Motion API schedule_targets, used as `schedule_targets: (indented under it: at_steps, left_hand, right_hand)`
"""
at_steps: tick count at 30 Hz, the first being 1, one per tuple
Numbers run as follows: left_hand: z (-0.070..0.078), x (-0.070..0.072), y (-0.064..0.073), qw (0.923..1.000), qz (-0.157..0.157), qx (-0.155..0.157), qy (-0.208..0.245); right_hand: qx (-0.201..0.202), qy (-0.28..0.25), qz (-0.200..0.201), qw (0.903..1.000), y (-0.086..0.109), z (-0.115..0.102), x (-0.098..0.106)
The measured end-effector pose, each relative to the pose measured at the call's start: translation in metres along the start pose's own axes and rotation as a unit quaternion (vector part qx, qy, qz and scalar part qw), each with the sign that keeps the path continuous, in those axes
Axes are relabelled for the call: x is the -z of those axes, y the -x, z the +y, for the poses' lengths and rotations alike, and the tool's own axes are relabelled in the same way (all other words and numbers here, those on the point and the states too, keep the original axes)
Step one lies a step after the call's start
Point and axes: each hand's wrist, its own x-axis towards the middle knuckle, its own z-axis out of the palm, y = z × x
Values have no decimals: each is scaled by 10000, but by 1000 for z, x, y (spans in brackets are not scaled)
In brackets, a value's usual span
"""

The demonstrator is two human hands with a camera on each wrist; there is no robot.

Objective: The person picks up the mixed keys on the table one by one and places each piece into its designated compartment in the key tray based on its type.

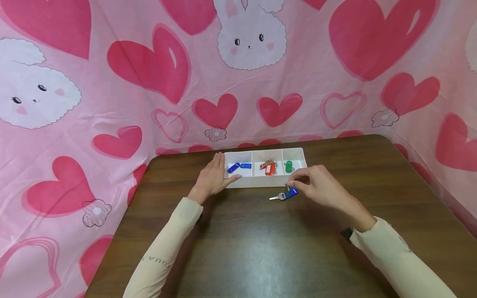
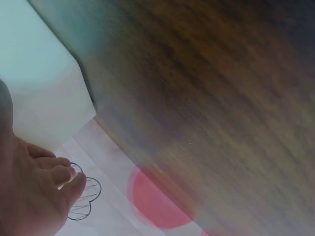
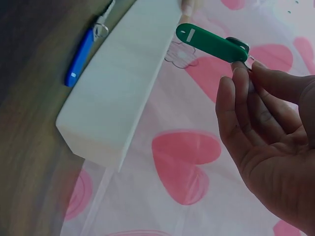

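Observation:
My left hand (image 1: 213, 177) lies against the left end of a white three-part tray (image 1: 257, 182), its fingers straight and its thumb over the front rim. Between thumb and fingertip, my right hand (image 1: 321, 186) pinches the ring of a key with a green tag (image 3: 211, 43). This hangs in front of the tray, above a key with a blue tag (image 1: 291, 193) on the table. Inside the tray, blue tags (image 1: 245, 166) are in the left compartment, keys with a red tag (image 1: 270, 169) in the middle, and another green tag (image 1: 289, 166) on the right.
The brown wooden table (image 1: 238, 248) extends in front of and beside the tray. Behind it hangs a pink cloth (image 1: 246, 82) with hearts and rabbits, close to the table's back edge.

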Motion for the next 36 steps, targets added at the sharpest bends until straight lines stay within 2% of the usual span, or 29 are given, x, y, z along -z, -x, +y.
schedule_targets:
  at_steps: [8,18,28,36]
  left_hand:
    - [0,0,2,9997,123,-108,-170]
    - [-1,-2,2,9983,230,-222,-496]
    - [0,-1,2,9985,209,-226,-455]
    - [1,0,2,9985,169,-183,-493]
  right_hand:
    - [-100,44,160,9998,-4,-6,8]
    - [96,86,441,9989,-12,-12,18]
    - [88,253,553,9981,-20,-16,31]
    - [317,358,783,9958,-28,-19,41]
